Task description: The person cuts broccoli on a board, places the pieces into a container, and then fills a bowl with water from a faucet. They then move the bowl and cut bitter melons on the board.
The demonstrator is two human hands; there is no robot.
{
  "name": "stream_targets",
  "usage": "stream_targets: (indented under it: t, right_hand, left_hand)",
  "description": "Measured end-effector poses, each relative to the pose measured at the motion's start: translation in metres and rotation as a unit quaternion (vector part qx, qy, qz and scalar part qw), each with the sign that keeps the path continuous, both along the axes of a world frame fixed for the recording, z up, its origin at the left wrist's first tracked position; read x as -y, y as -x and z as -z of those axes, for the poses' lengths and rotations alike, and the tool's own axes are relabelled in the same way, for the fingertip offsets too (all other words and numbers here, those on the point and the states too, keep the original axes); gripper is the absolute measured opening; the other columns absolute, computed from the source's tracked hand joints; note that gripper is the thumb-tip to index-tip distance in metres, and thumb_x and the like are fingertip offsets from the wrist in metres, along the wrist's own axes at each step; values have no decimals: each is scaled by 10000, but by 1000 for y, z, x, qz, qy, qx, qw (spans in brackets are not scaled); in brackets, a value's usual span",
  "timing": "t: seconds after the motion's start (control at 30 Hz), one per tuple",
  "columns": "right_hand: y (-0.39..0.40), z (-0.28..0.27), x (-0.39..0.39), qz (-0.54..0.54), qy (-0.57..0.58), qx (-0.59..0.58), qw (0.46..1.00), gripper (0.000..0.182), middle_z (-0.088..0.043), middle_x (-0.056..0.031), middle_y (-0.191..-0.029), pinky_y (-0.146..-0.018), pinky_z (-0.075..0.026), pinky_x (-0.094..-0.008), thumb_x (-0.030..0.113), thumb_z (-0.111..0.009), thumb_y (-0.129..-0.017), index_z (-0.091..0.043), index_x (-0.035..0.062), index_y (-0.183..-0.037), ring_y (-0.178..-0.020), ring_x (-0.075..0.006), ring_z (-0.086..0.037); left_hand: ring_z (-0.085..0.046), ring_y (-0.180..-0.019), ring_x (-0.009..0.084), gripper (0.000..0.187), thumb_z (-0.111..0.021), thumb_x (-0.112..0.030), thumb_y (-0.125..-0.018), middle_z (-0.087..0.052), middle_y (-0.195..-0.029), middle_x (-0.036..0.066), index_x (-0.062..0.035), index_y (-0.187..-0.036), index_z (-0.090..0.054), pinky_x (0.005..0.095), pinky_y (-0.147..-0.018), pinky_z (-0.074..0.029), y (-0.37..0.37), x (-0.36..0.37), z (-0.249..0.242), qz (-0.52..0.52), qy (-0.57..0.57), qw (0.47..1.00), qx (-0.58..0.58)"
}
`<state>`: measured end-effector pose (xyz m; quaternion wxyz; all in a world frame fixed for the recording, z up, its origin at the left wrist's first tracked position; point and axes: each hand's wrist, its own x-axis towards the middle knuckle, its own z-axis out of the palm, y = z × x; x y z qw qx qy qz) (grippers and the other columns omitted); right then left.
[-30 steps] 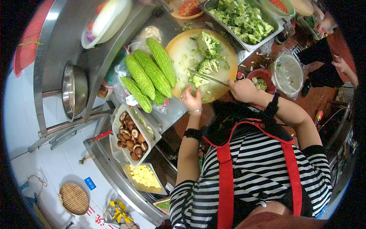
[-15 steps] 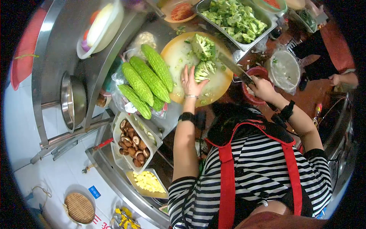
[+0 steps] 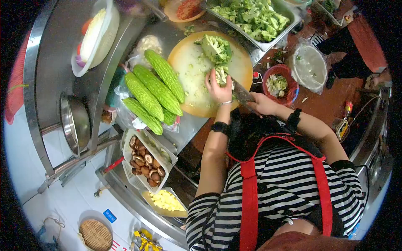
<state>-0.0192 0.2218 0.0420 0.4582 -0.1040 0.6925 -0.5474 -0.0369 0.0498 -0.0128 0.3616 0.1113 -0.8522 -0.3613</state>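
Observation:
On the round yellowish cutting board, my left hand is closed around a cut piece of broccoli. A bigger broccoli chunk lies just beyond it. My right hand grips the handle of a kitchen knife, whose blade reaches over the board's near right edge, close to my left fingers. Small green crumbs are scattered on the board. Behind the board, a steel tray holds many cut broccoli florets.
Several bitter melons lie left of the board. Nearer are a basket of mushrooms and a tray of yellow cubes. On the right stand a red bin with scraps and a lined white bucket. Another person stands at far right.
My left hand has gone from spread fingers beside the broccoli to closing on the smaller piece, now nearer me. The knife has come down and closer to my body. The view has shifted slightly.

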Motion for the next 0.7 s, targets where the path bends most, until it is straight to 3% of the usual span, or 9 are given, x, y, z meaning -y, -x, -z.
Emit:
stream_targets:
  t: [0.17,0.2,0.3,0.37,0.47,0.5,0.57,0.67,0.7]
  right_hand:
    - [11,-22,3,30,17,-43,998,310,-516,-85,-614,-354,-405,-278,85,-472,-840,-404,11,-1133,-363,-134,-461]
    - [20,-34,-1,37,4,-32,999,332,-558,-120,-691,-473,-460,-309,90,-496,-818,-424,-10,-1126,-489,-184,-543]
    - [57,-50,-13,119,-20,-230,966,339,-583,-203,-874,-788,-419,-361,129,-548,-755,-494,-27,-1051,-858,-303,-558]
    - [91,-93,-17,149,-19,-265,952,331,-573,-227,-889,-773,-429,-377,161,-545,-752,-493,-17,-1026,-859,-324,-561]
    - [153,-108,-29,107,-270,-439,850,265,-585,-223,-840,-705,-455,-425,175,-491,-748,-492,-2,-946,-805,-357,-573]
    - [168,-109,-35,99,-337,-470,810,241,-589,-220,-816,-679,-460,-443,174,-473,-746,-489,2,-914,-776,-369,-575]
    - [181,-103,-55,143,-345,-488,789,222,-588,-214,-764,-650,-456,-465,188,-452,-759,-485,23,-902,-723,-382,-571]
    - [170,-100,-75,182,-304,-502,789,228,-576,-229,-758,-644,-445,-468,207,-463,-773,-472,18,-898,-725,-396,-556]
    - [162,-100,-77,182,-273,-474,817,217,-558,-227,-712,-610,-436,-443,189,-478,-780,-454,-1,-882,-675,-379,-556]
  left_hand:
    - [-436,-1033,345,532,-680,-218,-671,-478,-1083,192,-49,-1140,-491,445,-845,-387,22,-2,-33,1,-59,998,-28]
    - [-420,-1055,345,542,-683,-220,-670,-471,-1093,195,-59,-1149,-488,446,-865,-370,35,-5,-48,26,-60,998,-26]
    - [-380,-1106,345,561,-685,-212,-664,-441,-1146,192,-89,-1170,-479,438,-907,-329,95,-20,-91,89,-50,994,-42]
    - [-365,-1134,347,621,-673,-319,-692,-405,-1208,192,-75,-1210,-432,433,-933,-313,144,-30,-119,158,-89,982,-50]
    - [-341,-1173,332,792,-569,-541,-727,-374,-1241,221,-7,-1259,-327,432,-986,-257,194,-31,-146,231,-155,960,36]
    - [-354,-1160,337,753,-592,-484,-736,-379,-1237,225,5,-1249,-337,439,-979,-261,209,-21,-130,206,-170,963,26]
    - [-350,-1158,349,751,-620,-438,-722,-368,-1246,229,15,-1249,-334,444,-979,-258,207,16,-114,190,-147,969,64]
    - [-391,-1124,336,794,-670,-423,-658,-401,-1215,231,16,-1235,-347,404,-958,-294,159,52,-70,68,-75,967,235]
    - [-408,-1110,329,803,-681,-431,-639,-417,-1198,231,9,-1228,-358,387,-953,-304,136,50,-58,52,-38,958,280]
